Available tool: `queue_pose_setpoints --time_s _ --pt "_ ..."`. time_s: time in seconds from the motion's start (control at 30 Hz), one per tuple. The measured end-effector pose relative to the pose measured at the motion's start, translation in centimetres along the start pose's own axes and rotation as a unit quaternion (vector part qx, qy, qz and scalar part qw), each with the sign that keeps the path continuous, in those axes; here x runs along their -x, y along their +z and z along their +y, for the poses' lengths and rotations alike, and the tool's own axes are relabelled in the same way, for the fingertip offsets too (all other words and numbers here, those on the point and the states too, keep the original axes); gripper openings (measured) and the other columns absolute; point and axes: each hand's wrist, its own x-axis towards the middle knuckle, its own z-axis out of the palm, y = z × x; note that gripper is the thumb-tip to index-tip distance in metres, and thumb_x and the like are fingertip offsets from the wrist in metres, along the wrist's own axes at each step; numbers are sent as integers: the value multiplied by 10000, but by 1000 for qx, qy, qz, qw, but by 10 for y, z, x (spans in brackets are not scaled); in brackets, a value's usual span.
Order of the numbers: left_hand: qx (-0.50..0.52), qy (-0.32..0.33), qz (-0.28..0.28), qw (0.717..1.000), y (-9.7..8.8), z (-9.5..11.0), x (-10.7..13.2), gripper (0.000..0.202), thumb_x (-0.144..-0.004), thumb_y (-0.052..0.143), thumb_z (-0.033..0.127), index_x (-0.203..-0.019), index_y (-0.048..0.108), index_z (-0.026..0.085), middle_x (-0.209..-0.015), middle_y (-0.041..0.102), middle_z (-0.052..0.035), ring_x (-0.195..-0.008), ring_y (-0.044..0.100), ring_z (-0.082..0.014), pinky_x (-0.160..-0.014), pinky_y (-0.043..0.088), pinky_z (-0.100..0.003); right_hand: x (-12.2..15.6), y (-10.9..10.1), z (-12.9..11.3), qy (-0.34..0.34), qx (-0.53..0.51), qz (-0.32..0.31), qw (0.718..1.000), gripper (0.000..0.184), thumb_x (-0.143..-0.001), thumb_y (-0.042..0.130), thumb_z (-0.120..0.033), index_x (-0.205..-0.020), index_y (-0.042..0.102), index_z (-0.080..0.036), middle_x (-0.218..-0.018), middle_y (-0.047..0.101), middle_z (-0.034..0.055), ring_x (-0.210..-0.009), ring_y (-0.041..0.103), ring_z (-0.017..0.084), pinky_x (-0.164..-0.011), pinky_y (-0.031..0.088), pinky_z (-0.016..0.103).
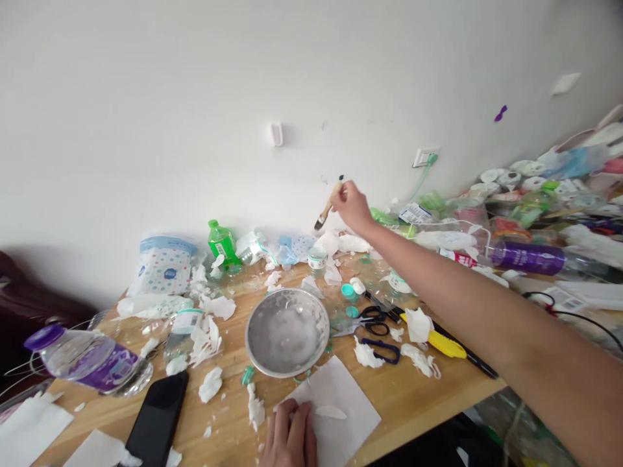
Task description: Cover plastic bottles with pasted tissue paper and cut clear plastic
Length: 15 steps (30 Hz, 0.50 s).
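Note:
My right hand (351, 205) is raised above the back of the wooden table (418, 395), closed on a paintbrush (328, 209) with a wooden handle, bristles pointing down and left. My left hand (291, 436) lies at the near edge, fingers curled and pressed on a white sheet of paper (341, 408). Just beyond the sheet sits a metal bowl (287, 331) with whitish paste inside. Torn white paper scraps (210, 384) lie scattered around it.
A clear bottle with a purple cap and label (85, 360) lies at left, a black phone (158, 417) near the front. Black scissors (367, 320) and a yellow-black cutter (445, 346) lie right of the bowl. A green bottle (222, 242), tissue pack (164, 264) and cluttered bottles line the wall.

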Motion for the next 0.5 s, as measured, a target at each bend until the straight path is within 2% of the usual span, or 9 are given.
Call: queue_pose_setpoints --time_s 0.1,0.17,0.2,0.27,0.33,0.37,0.4,0.43,0.5 --pt "46 -40 -44 997 -18 10 -4 280 -969 460 162 -1158 653 237 -1130 682 -84 -937 725 -220 -738 625 -337 15 -38 -13 37 -49 54 997 88 -998 473 -154 -1059 434 -205 -923 672 9 -732 628 97 -663 504 247" --pt "92 -72 -52 992 -28 15 -6 317 -967 443 136 -1206 631 225 -1187 650 -94 -1011 699 -211 -809 604 -339 44 -63 -22 48 -247 86 964 267 -917 548 -25 -999 399 -230 -860 673 -20 -642 600 77 -634 494 249" --pt "117 -73 -45 989 -33 16 -7 323 -967 425 115 -1193 635 211 -1192 633 -97 -1060 674 -204 -860 586 -335 66 -75 -27 44 -273 78 958 275 -909 562 -26 -965 400 -240 -846 666 -30 -651 602 74 -655 503 251" --pt "150 -55 -38 986 -44 14 -7 349 -960 409 71 -1183 639 208 -1180 605 -85 -1101 631 -183 -919 548 -315 123 -99 -34 56 -287 64 954 239 -892 595 -32 -930 471 -233 -804 626 -27 -732 626 103 -657 504 250" --pt "144 -18 -39 989 -56 9 -5 392 -947 414 25 -1216 630 212 -1165 583 -74 -1081 603 -169 -924 517 -297 193 -119 -36 74 -285 27 955 122 -880 675 -124 -931 619 -220 -864 613 8 -788 628 139 -658 533 266" --pt "125 5 -46 991 -61 6 -4 419 -938 424 4 -1244 621 212 -1156 578 -72 -1061 592 -170 -915 505 -297 229 -127 -33 87 -261 -21 961 64 -914 667 -200 -969 660 -234 -902 628 27 -795 633 155 -657 551 277" --pt "101 27 -54 993 -65 2 -4 443 -926 432 -16 -1264 613 208 -1141 576 -71 -1039 580 -175 -905 495 -304 263 -132 -29 83 -254 -82 960 70 -942 640 -254 -1001 675 -247 -934 638 48 -807 642 180 -638 568 297" --pt "80 45 -67 994 -68 -2 -3 460 -916 439 -29 -1278 606 202 -1129 574 -73 -1029 571 -184 -896 491 -314 293 -135 -25 56 -258 -108 959 101 -956 607 -278 -1024 676 -249 -931 629 66 -827 644 211 -616 583 322" --pt "55 64 -93 992 -68 -10 -5 466 -908 452 -39 -1283 601 193 -1106 570 -78 -1008 561 -199 -863 499 -326 338 -135 -15 48 -235 -104 965 152 -977 540 -230 -1071 659 -239 -1002 609 103 -877 634 236 -591 586 333"
